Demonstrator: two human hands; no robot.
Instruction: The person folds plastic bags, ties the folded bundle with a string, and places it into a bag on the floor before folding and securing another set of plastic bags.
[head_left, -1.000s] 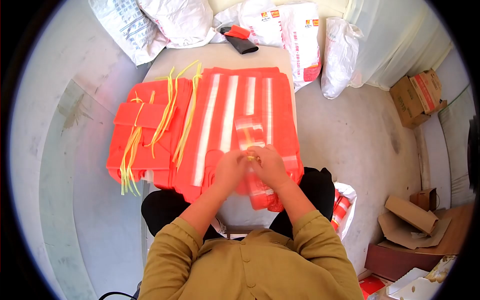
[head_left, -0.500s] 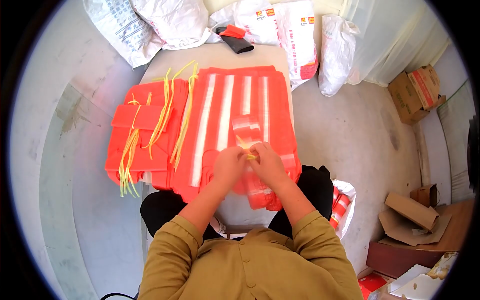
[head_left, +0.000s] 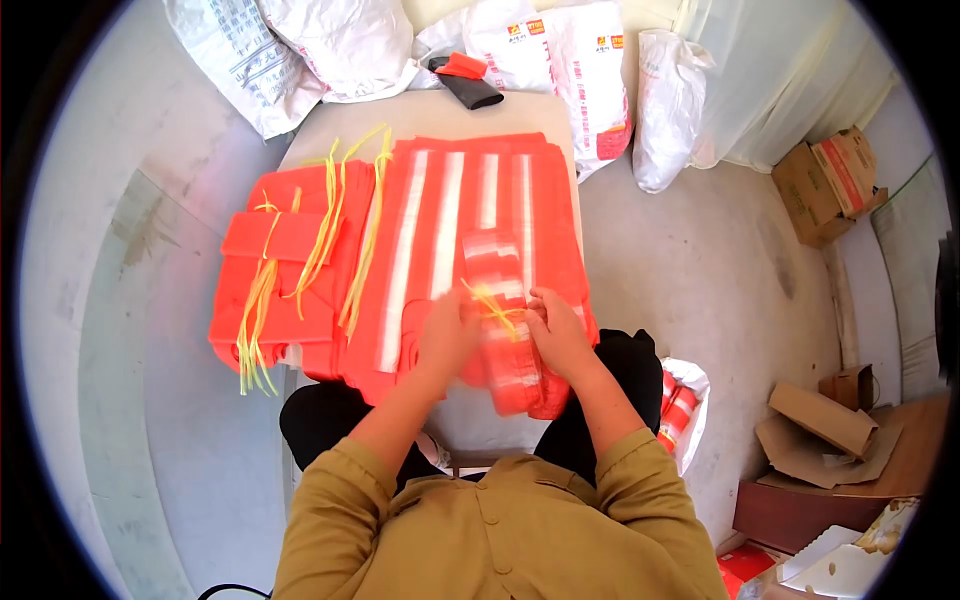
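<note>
A folded red-and-white striped mesh bundle (head_left: 513, 362) lies across the front of a stack of red striped mesh sheets (head_left: 420, 210). Yellow string (head_left: 497, 312) is tied round its middle, the loose ends spread on top. My left hand (head_left: 450, 328) is at the bundle's left side, near a string end; motion blurs its fingers. At the right side my right hand (head_left: 560, 332) has its fingers apart, close to the bundle's edge and the other string end. Whether either hand touches the bundle is unclear.
Left of the sheets sits another red mesh pile (head_left: 230, 300) with yellow strings (head_left: 262, 310) laid over it. White sacks (head_left: 345, 45) and a black-and-red item (head_left: 470, 85) are at the back. A white bag (head_left: 695, 400) of red rolls stands on the floor; cardboard boxes (head_left: 820, 190) are at right.
My hands were together over the string at the bundle's middle. They have moved apart to either side, leaving the tied yellow string in plain view.
</note>
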